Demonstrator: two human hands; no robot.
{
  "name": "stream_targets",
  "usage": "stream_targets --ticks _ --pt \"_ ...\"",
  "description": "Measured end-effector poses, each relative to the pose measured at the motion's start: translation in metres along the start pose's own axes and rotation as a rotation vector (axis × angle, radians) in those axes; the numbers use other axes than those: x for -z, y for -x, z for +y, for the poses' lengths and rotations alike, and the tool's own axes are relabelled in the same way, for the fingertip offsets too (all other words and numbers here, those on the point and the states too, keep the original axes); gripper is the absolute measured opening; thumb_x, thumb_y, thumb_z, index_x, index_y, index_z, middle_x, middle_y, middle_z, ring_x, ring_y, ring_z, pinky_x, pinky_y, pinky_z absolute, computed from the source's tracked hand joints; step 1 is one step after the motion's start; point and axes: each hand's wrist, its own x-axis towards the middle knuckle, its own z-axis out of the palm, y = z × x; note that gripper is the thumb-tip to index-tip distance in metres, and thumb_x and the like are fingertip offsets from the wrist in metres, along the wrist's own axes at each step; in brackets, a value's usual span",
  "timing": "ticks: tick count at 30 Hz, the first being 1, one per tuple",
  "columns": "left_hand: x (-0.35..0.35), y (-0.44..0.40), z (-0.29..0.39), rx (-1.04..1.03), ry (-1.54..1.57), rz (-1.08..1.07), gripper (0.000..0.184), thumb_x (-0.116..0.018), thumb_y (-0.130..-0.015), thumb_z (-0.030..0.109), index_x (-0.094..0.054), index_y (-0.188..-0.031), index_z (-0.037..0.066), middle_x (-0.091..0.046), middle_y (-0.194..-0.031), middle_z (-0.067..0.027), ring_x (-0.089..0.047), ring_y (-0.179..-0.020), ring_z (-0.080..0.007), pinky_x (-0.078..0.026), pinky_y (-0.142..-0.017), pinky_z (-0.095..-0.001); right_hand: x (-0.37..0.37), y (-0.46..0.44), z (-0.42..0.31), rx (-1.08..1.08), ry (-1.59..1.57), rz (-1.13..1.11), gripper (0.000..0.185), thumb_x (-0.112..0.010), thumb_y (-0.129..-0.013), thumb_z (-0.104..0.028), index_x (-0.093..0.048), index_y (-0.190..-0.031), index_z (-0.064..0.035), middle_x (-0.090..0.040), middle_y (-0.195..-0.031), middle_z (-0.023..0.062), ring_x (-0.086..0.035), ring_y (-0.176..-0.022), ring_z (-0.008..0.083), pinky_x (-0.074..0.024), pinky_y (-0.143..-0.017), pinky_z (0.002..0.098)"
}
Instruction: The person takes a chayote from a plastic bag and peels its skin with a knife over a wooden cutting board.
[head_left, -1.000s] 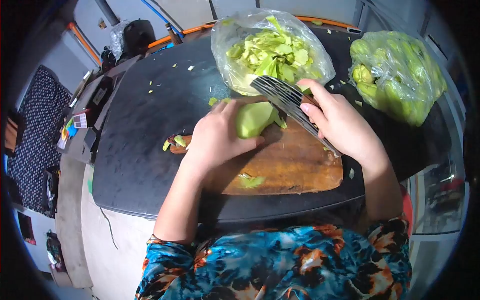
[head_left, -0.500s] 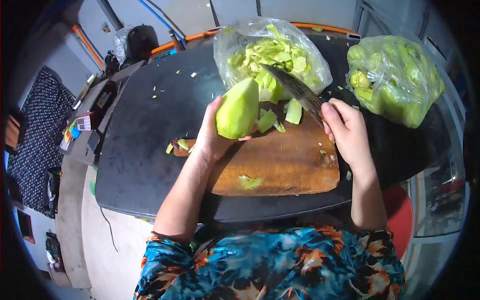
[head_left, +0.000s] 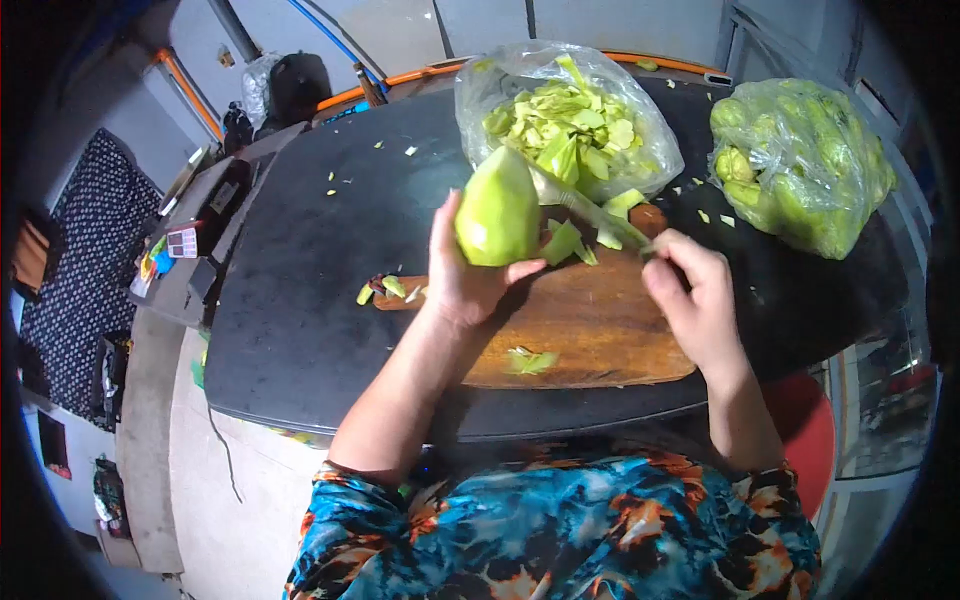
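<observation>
Dark and curved along its near edge, the counter (head_left: 290, 300) spreads beneath both forearms. On it, the fingers of the left hand (head_left: 470, 275) are wrapped around the lower part of a pale green fruit (head_left: 497, 210), whose narrow end points up; it is held raised above the far side of the board. The fingers of the right hand (head_left: 695, 295) are curled, pinching the near end of a knife (head_left: 585, 208), whose blade slants up and left toward the fruit; its handle is hidden. Beneath the hands lies the wooden cutting board (head_left: 610, 330), with peelings (head_left: 564, 240) just beside the knife and a thin green scrap (head_left: 530, 360) near its front edge. More bits (head_left: 366, 293) lie by the board's handle at the left. Just behind the board stands an open clear bag (head_left: 472, 110) of trimmings (head_left: 570, 120). Farther right sits a second bag (head_left: 810, 165), full of green fruits. An orange tube (head_left: 425, 72) runs behind the counter, and a red seat (head_left: 805, 430) shows beside the right forearm.
</observation>
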Motion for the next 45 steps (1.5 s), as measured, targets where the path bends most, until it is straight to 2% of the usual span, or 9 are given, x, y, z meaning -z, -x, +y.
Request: stream_targets --ticks 4,5,10,19,26,33,34,42,45 --pt "-0.018 0.008 -0.007 0.022 0.069 0.062 0.066 -0.046 -0.09 0.061 -0.051 -0.132 0.011 -0.058 -0.125 -0.0139 -0.059 -0.11 -0.0315 -0.049 -0.092 -0.0479 -0.018 0.009 -0.022 0.189 0.174 -0.114 0.033 -0.08 -0.074 -0.028 -0.057 -0.081 -0.0064 -0.058 -0.069 0.0038 -0.059 -0.059 0.0196 -0.046 -0.054 0.032" --pt "-0.001 0.003 -0.004 0.171 0.295 -0.123 0.068 -0.046 -0.09 0.061 -0.051 -0.133 0.009 -0.058 -0.125 -0.0158 -0.059 -0.11 -0.0313 -0.044 -0.099 -0.0473 -0.023 0.012 -0.023 0.233 0.195 -0.13 0.034 -0.08 -0.074 -0.03 -0.057 -0.08 -0.0073 -0.058 -0.069 0.0038 -0.06 -0.061 0.0212 -0.0468 -0.055 0.0336" --pt "-0.015 0.014 -0.01 0.13 0.154 -0.13 0.071 -0.043 -0.091 0.064 -0.049 -0.133 0.007 -0.056 -0.127 -0.0145 -0.058 -0.112 -0.0259 -0.048 -0.097 -0.0419 -0.047 0.021 -0.022 0.425 0.376 -0.113 0.04 -0.075 -0.075 -0.046 -0.056 -0.081 -0.0109 -0.057 -0.072 0.0034 -0.061 -0.065 0.0216 -0.0483 -0.059 0.0343" --pt "-0.017 0.011 -0.015 0.068 0.172 -0.052 0.07 -0.048 -0.087 0.066 -0.051 -0.129 0.01 -0.059 -0.121 -0.0142 -0.059 -0.109 -0.0289 -0.048 -0.094 -0.0458 -0.06 0.022 -0.007 0.416 0.518 -0.085 0.041 -0.071 -0.079 -0.049 -0.057 -0.082 -0.0109 -0.059 -0.064 0.0023 -0.062 -0.062 0.0219 -0.0482 -0.057 0.035" --pt "-0.03 0.016 -0.024 -0.109 -0.088 0.121 0.064 -0.037 -0.093 0.063 -0.051 -0.129 0.012 -0.058 -0.122 -0.0085 -0.056 -0.107 -0.0241 -0.044 -0.086 -0.0394 -0.009 -0.037 0.041 -0.13 0.498 0.188 0.042 -0.065 -0.088 -0.042 -0.058 -0.073 -0.0036 -0.061 -0.061 0.0122 -0.061 -0.056 0.0321 -0.0464 -0.053 0.0402" --pt "-0.018 0.016 -0.023 -0.069 0.112 0.114 0.063 -0.041 -0.093 0.061 -0.052 -0.129 0.011 -0.059 -0.121 -0.0114 -0.058 -0.11 -0.0285 -0.045 -0.099 -0.0467 -0.038 0.014 -0.018 0.215 0.321 -0.114 0.036 -0.072 -0.08 -0.043 -0.056 -0.074 -0.0114 -0.059 -0.065 0.0041 -0.062 -0.06 0.0243 -0.048 -0.054 0.0372" --pt "-0.015 0.016 -0.017 0.041 0.291 -0.121 0.066 -0.044 -0.09 0.063 -0.052 -0.127 0.008 -0.059 -0.119 -0.013 -0.059 -0.107 -0.0276 -0.048 -0.093 -0.0432 -0.041 0.02 -0.019 0.288 0.392 -0.139 0.038 -0.071 -0.08 -0.045 -0.055 -0.074 -0.0107 -0.058 -0.066 0.0036 -0.062 -0.06 0.023 -0.0485 -0.055 0.0358" --pt "-0.014 0.012 -0.019 0.061 0.314 -0.182 0.066 -0.046 -0.089 0.062 -0.051 -0.127 0.009 -0.059 -0.118 -0.0125 -0.059 -0.106 -0.0278 -0.049 -0.093 -0.044 -0.049 0.022 -0.015 0.378 0.502 -0.136 0.044 -0.068 -0.08 -0.051 -0.056 -0.078 -0.009 -0.059 -0.067 0.0047 -0.062 -0.06 0.0233 -0.0491 -0.055 0.0351" --pt "-0.029 0.021 -0.017 -0.061 0.089 0.101 0.065 -0.043 -0.091 0.061 -0.049 -0.131 0.009 -0.058 -0.12 -0.013 -0.058 -0.108 -0.0279 -0.046 -0.096 -0.043 -0.046 0.007 -0.006 0.239 0.546 -0.13 0.043 -0.067 -0.082 -0.05 -0.057 -0.077 -0.0089 -0.058 -0.062 0.0076 -0.062 -0.059 0.027 -0.0494 -0.056 0.0379"
